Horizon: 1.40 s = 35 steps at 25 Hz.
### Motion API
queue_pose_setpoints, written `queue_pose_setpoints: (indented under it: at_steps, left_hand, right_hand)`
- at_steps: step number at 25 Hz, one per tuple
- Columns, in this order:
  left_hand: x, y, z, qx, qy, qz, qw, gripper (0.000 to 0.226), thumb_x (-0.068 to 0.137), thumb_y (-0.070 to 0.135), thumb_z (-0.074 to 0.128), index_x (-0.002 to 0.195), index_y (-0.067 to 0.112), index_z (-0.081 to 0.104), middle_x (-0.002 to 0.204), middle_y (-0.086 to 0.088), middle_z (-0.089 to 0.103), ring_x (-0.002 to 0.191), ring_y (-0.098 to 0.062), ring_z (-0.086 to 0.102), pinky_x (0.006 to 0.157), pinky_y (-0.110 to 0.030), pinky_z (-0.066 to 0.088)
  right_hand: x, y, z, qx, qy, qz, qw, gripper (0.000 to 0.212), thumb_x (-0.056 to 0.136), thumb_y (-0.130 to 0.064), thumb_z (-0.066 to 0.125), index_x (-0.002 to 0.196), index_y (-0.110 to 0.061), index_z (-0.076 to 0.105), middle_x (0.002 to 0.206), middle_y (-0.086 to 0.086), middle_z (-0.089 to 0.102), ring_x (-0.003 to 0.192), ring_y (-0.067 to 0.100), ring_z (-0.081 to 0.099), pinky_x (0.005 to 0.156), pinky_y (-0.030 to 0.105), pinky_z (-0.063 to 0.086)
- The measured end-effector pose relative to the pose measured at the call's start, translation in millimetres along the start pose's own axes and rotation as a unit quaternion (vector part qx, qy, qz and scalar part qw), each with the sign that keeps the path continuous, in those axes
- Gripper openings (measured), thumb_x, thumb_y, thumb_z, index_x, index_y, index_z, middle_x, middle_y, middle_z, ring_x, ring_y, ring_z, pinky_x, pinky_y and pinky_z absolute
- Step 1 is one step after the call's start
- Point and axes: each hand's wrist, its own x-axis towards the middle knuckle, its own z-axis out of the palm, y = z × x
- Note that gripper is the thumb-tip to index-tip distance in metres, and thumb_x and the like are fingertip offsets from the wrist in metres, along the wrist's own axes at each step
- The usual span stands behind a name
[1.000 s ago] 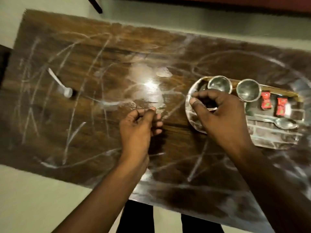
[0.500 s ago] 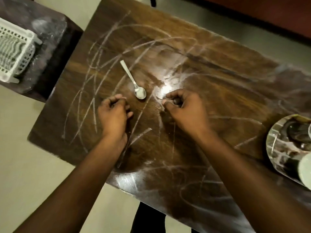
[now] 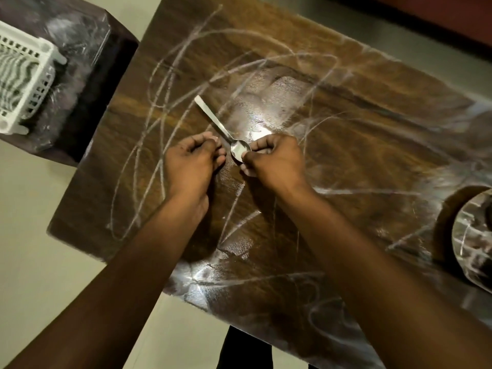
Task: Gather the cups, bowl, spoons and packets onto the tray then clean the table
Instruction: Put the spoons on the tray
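Toward the left end of the glossy, white-scribbled wooden tabletop [image 3: 346,123], the left hand [image 3: 190,161] is clenched on nothing. The right hand [image 3: 274,161] is nearer, and its fingers [image 3: 259,145] pinch the steel spoon [image 3: 241,151] by its bowl. The flat handle points to the far-left corner. A shiny tray [image 3: 468,235] sits at the right edge.

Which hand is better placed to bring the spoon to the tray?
The right hand: it pinches the bowl of the spoon, and the tray lies on its side of the table. The left hand is only curled beside the spoon.
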Motion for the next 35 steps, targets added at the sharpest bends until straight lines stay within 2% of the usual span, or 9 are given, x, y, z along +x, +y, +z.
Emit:
queue_pose_setpoints:
  at_steps: [6,10,12,17,21,24,27,31,35]
  left_hand:
    - [-26.9,10.2,24.6,-0.052,-0.029,0.034,0.998,0.007,0.101,0.010,0.071,0.103,0.005,0.076,0.085,-0.009,0.079,0.080,-0.020,0.078,0.082,-0.032,0.067]
    - [-70.5,14.9,63.5,-0.084,-0.066,0.051,0.993,0.009,0.100,0.006,0.071,0.091,0.005,0.074,0.075,-0.008,0.076,0.070,-0.017,0.075,0.075,-0.028,0.066]
    - [-101.8,8.7,92.3,-0.089,-0.100,0.053,0.990,0.013,0.100,0.004,0.070,0.087,0.006,0.072,0.071,-0.006,0.077,0.068,-0.015,0.075,0.075,-0.026,0.065]
    - [-202.7,-26.9,176.8,-0.109,-0.192,0.022,0.975,0.008,0.099,0.004,0.070,0.091,0.004,0.070,0.083,-0.013,0.075,0.075,-0.017,0.077,0.075,-0.024,0.064]
    - [-292.7,-81.6,243.3,-0.108,-0.249,-0.015,0.962,0.008,0.099,0.004,0.071,0.091,0.004,0.072,0.080,-0.013,0.078,0.074,-0.018,0.078,0.072,-0.024,0.066]
    - [-357.3,-134.6,287.2,-0.083,-0.278,-0.066,0.955,0.009,0.100,0.003,0.070,0.092,0.001,0.073,0.080,-0.014,0.079,0.076,-0.022,0.078,0.077,-0.026,0.066]
    - [-405.0,-182.8,316.6,-0.051,-0.272,-0.132,0.952,0.011,0.101,0.004,0.068,0.094,-0.001,0.073,0.085,-0.016,0.078,0.077,-0.022,0.078,0.078,-0.027,0.067]
    - [-449.3,-237.6,347.9,-0.027,-0.245,-0.188,0.951,0.010,0.101,0.002,0.069,0.092,-0.001,0.074,0.078,-0.014,0.080,0.073,-0.021,0.081,0.071,-0.026,0.067]
    - [-461.4,-272.1,375.8,-0.015,-0.214,-0.203,0.955,0.010,0.102,0.002,0.068,0.095,-0.003,0.072,0.076,-0.013,0.079,0.072,-0.021,0.080,0.069,-0.026,0.067]
  right_hand:
    - [-21.3,2.0,-59.4,0.049,0.008,-0.027,0.998,0.019,0.091,-0.001,0.078,0.085,-0.019,0.077,0.074,0.006,0.081,0.067,0.018,0.081,0.066,0.036,0.065]
    - [-41.7,10.4,-122.0,0.057,0.036,-0.053,0.996,0.024,0.092,-0.003,0.077,0.078,-0.022,0.076,0.071,0.006,0.079,0.069,0.022,0.080,0.080,0.054,0.068]
    - [-56.6,17.3,-165.1,0.054,0.068,-0.082,0.993,0.025,0.093,-0.003,0.076,0.078,-0.023,0.075,0.069,0.006,0.078,0.071,0.028,0.080,0.080,0.057,0.066]
    - [-110.3,56.6,-297.0,0.069,0.175,-0.114,0.976,0.009,0.093,-0.008,0.081,0.101,-0.008,0.077,0.081,0.019,0.078,0.067,0.019,0.076,0.073,0.042,0.064]
    - [-165.1,110.3,-407.9,0.081,0.229,-0.102,0.965,0.009,0.091,-0.011,0.084,0.098,-0.009,0.080,0.080,0.013,0.080,0.068,0.015,0.076,0.068,0.026,0.064]
    - [-201.1,158.8,-484.1,0.088,0.266,-0.080,0.957,0.009,0.090,-0.008,0.084,0.096,-0.012,0.080,0.074,0.007,0.080,0.064,0.011,0.074,0.064,0.021,0.060]
    - [-225.5,205.9,-537.5,0.059,0.281,-0.041,0.957,0.010,0.089,-0.011,0.085,0.097,-0.016,0.082,0.075,0.002,0.081,0.065,0.010,0.077,0.063,0.019,0.059]
    - [-238.7,260.7,-588.2,0.015,0.276,0.009,0.961,0.008,0.088,-0.016,0.086,0.094,-0.021,0.084,0.075,-0.001,0.081,0.070,0.016,0.080,0.071,0.030,0.061]
    - [-227.6,293.9,-614.0,0.024,0.257,0.043,0.965,0.010,0.089,-0.012,0.085,0.090,-0.021,0.083,0.072,0.000,0.081,0.068,0.016,0.080,0.067,0.026,0.064]
